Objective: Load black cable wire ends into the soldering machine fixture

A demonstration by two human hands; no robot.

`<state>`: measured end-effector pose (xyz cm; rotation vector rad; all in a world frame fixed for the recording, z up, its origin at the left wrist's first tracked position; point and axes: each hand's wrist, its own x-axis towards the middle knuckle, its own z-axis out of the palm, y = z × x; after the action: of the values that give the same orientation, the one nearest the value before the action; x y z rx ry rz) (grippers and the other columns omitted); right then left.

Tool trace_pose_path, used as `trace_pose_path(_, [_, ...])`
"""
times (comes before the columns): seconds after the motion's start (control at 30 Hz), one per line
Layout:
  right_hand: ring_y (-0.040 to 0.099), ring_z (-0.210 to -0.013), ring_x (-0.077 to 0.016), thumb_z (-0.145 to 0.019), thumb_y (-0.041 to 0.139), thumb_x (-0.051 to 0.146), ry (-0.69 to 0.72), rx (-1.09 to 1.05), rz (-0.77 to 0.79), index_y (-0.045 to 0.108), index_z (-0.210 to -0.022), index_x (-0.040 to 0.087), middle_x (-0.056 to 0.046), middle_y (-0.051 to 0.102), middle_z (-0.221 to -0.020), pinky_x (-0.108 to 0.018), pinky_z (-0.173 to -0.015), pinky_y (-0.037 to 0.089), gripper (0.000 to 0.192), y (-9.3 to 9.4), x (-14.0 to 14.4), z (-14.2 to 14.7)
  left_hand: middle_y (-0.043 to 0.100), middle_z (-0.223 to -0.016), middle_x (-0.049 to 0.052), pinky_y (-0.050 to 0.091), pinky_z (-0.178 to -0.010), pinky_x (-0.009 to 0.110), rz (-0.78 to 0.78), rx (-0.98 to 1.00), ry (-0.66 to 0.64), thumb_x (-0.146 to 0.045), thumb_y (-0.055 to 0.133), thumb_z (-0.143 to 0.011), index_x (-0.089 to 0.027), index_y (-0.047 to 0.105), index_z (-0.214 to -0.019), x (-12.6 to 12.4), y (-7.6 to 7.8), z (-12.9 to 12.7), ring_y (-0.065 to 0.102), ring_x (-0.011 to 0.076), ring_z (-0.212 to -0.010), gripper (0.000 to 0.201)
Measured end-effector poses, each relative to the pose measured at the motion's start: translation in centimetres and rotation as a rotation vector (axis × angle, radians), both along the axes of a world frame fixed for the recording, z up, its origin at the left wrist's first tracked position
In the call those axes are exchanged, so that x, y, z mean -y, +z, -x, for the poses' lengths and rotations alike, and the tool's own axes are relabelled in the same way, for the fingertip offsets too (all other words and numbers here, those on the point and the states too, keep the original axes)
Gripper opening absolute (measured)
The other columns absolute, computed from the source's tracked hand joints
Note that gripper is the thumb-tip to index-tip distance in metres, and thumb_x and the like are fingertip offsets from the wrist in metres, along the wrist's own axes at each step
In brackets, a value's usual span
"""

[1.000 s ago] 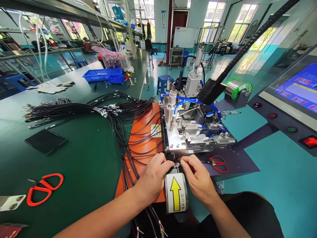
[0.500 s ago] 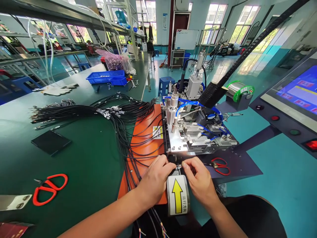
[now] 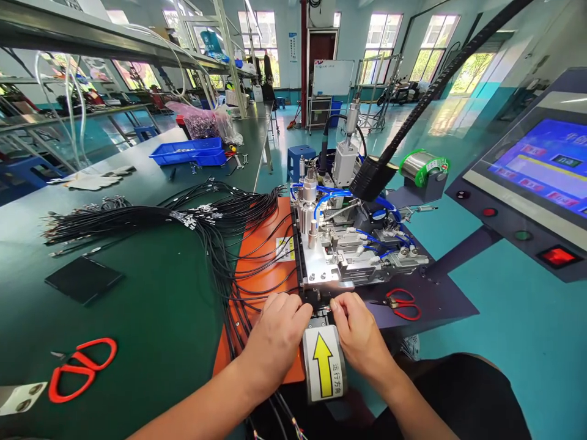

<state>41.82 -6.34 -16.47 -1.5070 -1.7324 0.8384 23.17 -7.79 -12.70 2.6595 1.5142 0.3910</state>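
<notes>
At the counter's near edge, both hands meet over a small dark fixture (image 3: 322,316) at the front of a metal machine (image 3: 342,256), just above a curved plate with a yellow arrow (image 3: 323,364) pointing away from the person. The left hand (image 3: 279,333) and right hand (image 3: 361,333) each have fingertips pinched together on a tiny part there, too small to identify. A bundle of black cables (image 3: 220,232) runs leftward across the orange mat (image 3: 263,269), small red scissors (image 3: 400,303) lie just right, and larger red scissors (image 3: 80,366) sit well apart near the left edge.

Two scissors (image 3: 80,368) (image 3: 400,303), two hands (image 3: 277,336) (image 3: 362,337)
</notes>
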Motion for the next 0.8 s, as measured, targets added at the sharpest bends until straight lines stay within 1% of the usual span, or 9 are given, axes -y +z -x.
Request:
trace_pose_path(0.2, [0.054,-0.076,-0.0208,-0.098,0.038,0.041,-0.014,-0.024,0.124,0.051,-0.078,0.021,-0.004,0.057,-0.079,-0.034,-0.07,0.04,0.031,0.3,-0.4,-0.1,0.057,-0.084,0.005,0.043,-0.076,0.042,-0.043,-0.052,0.049,-0.011,0.048,-0.096,-0.016,0.063,-0.09,0.1,0.6,-0.3,0.049,0.0239,-0.082,0.017])
trace_pose_path(0.33, [0.053,-0.065,-0.0175,-0.096,0.042,0.042,-0.022,-0.056,0.22,0.051,-0.072,0.02,0.0,0.056,-0.068,-0.028,-0.058,0.037,0.034,0.5,-0.9,-0.1,0.057,-0.092,0.006,0.047,-0.077,0.04,0.063,0.02,0.074,-0.005,0.048,-0.093,-0.016,0.063,-0.094,0.4,0.5,-0.3,0.051,0.0234,-0.086,0.019])
trace_pose_path(0.43, [0.054,-0.067,-0.0169,-0.094,0.045,0.041,-0.037,-0.074,0.237,0.054,-0.071,0.02,0.0,0.059,-0.07,-0.026,-0.06,0.039,0.033,1.0,-1.1,-0.2,0.056,-0.096,0.006,0.05,-0.078,0.038,0.152,0.072,0.061,-0.001,0.046,-0.091,-0.016,0.061,-0.1,0.6,0.2,-0.1,0.053,0.0225,-0.088,0.023])
trace_pose_path(0.53, [0.057,-0.076,-0.0174,-0.096,0.044,0.042,-0.067,-0.082,0.205,0.059,-0.08,0.02,-0.001,0.063,-0.081,-0.027,-0.068,0.042,0.031,2.1,-0.1,-0.7,0.056,-0.099,0.007,0.05,-0.083,0.04,0.178,0.09,0.047,0.0,0.044,-0.091,-0.015,0.061,-0.102,0.6,0.1,0.0,0.053,0.0228,-0.091,0.025])
trace_pose_path(0.6, [0.056,-0.079,-0.0173,-0.097,0.043,0.045,-0.103,-0.075,0.166,0.06,-0.086,0.021,-0.002,0.062,-0.084,-0.027,-0.073,0.042,0.032,3.0,1.7,-1.1,0.056,-0.099,0.007,0.051,-0.084,0.041,0.185,0.095,0.042,0.0,0.044,-0.091,-0.015,0.061,-0.103,0.7,0.2,0.1,0.052,0.0231,-0.092,0.026])
trace_pose_path(0.63, [0.055,-0.075,-0.0164,-0.097,0.044,0.046,-0.118,-0.066,0.141,0.06,-0.085,0.021,-0.001,0.061,-0.082,-0.026,-0.07,0.041,0.032,3.3,2.8,-1.1,0.056,-0.099,0.007,0.051,-0.084,0.041,0.187,0.096,0.042,0.0,0.043,-0.091,-0.015,0.061,-0.104,0.8,0.2,0.1,0.052,0.0232,-0.092,0.026])
trace_pose_path(0.67, [0.055,-0.072,-0.0157,-0.097,0.044,0.046,-0.087,-0.064,0.146,0.06,-0.084,0.021,0.0,0.061,-0.078,-0.025,-0.067,0.04,0.032,3.4,4.1,-1.1,0.055,-0.099,0.007,0.051,-0.084,0.041,0.191,0.096,0.041,0.0,0.043,-0.091,-0.014,0.06,-0.104,0.8,0.3,0.0,0.052,0.0233,-0.092,0.026])
trace_pose_path(0.77, [0.054,-0.065,-0.0152,-0.095,0.046,0.044,0.172,-0.009,0.199,0.063,-0.073,0.02,-0.001,0.062,-0.07,-0.025,-0.06,0.035,0.037,2.8,7.7,0.0,0.055,-0.102,0.008,0.051,-0.085,0.043,0.201,0.094,0.044,0.001,0.042,-0.09,-0.014,0.06,-0.106,1.1,0.4,0.0,0.051,0.0241,-0.094,0.029])
trace_pose_path(0.8, [0.054,-0.063,-0.0155,-0.092,0.05,0.042,0.25,0.028,0.232,0.067,-0.076,0.02,-0.002,0.064,-0.07,-0.025,-0.058,0.033,0.033,2.4,8.6,0.6,0.055,-0.103,0.009,0.051,-0.085,0.043,0.202,0.092,0.047,0.001,0.042,-0.089,-0.014,0.06,-0.107,1.2,0.5,-0.1,0.051,0.0244,-0.095,0.03])
